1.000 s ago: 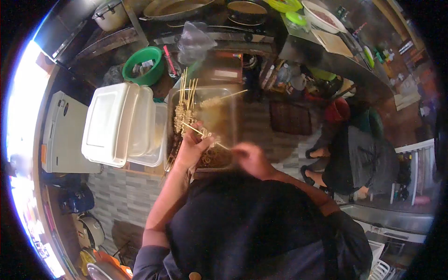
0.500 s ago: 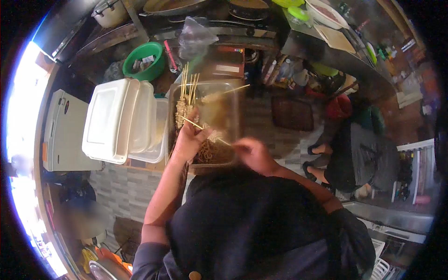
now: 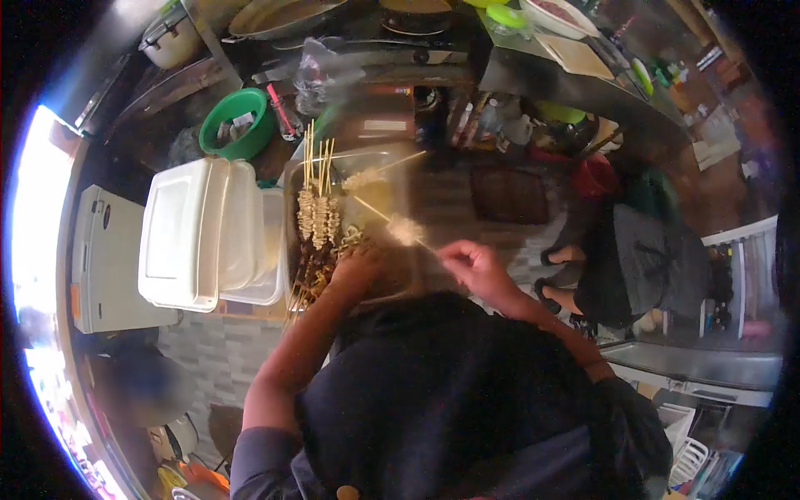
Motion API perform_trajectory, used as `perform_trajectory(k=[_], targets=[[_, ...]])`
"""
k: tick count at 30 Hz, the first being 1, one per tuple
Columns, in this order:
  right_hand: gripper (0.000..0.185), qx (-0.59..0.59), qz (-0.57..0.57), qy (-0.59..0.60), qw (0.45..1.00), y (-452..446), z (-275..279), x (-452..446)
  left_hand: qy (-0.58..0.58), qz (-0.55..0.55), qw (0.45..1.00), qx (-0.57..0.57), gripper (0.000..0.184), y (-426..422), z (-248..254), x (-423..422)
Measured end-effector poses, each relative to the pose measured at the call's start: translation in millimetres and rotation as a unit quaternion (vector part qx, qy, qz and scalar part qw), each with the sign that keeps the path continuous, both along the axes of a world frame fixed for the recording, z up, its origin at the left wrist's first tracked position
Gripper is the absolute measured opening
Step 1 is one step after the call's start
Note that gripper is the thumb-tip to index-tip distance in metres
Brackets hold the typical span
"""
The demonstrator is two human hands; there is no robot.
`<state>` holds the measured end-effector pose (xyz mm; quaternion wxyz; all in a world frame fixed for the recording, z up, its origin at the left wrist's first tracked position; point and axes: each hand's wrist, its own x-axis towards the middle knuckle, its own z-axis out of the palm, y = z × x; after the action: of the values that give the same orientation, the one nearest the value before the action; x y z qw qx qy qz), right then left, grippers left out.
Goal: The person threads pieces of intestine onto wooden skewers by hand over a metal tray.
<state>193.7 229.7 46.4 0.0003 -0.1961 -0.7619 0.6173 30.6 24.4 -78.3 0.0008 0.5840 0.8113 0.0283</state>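
Observation:
In my right hand (image 3: 473, 265) is a bamboo skewer, its lower end pinched between the fingers. Pale folded meat (image 3: 403, 230) is threaded around the skewer's middle, and its tip points up and left over the plastic tub (image 3: 400, 292). My left hand (image 3: 358, 267) is down in the tub at the loose brownish strips (image 3: 317, 283); its fingertips are hidden there. Several loaded skewers (image 3: 318, 218) lie side by side along the tub's left side, bare sticks toward the far rim. Another loaded skewer (image 3: 363, 177) rests slanted near the far end.
White plastic lids and containers (image 3: 179, 233) stand left of the tub. Beyond them sits a green basin (image 3: 237, 125). A crumpled clear bag (image 3: 315, 79) is past the far rim. At the right, a person in dark clothes (image 3: 642, 267) is close by; a red bucket (image 3: 594, 177) stands behind them.
My left hand has let go of the skewer and moved down into the loose strips. My right hand now holds the skewer alone, slightly farther right.

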Motion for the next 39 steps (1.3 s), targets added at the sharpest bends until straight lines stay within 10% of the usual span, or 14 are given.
perform_trajectory(k=[8, 11, 14, 24, 31, 39], targets=[[0.016, -0.023, -0.031, 0.04, 0.998, 11, 3, 14, -0.213, 0.105, 0.971, 0.014, 0.018, -4, 103, -8], [0.017, -0.014, -0.017, -0.006, 1.0, 17, 2, 17, -0.558, 0.201, 0.752, 0.287, 0.009, -12, 118, -13], [0.017, 0.01, -0.002, 0.005, 1.0, 15, -4, 15, -0.7, 0.234, 0.591, 0.326, 0.015, -15, 133, -12], [0.015, 0.006, 0.055, 0.005, 0.998, 1, 5, 0, -0.801, 0.221, 0.419, 0.365, 0.015, -25, 118, -8], [0.015, 0.012, 0.077, 0.067, 0.995, -4, 1, -6, -0.767, 0.248, 0.431, 0.406, 0.025, -29, 122, -5], [0.014, 0.1, 0.083, 0.089, 0.988, -7, 5, -12, -0.642, 0.295, 0.593, 0.387, 0.027, -28, 122, -5]])
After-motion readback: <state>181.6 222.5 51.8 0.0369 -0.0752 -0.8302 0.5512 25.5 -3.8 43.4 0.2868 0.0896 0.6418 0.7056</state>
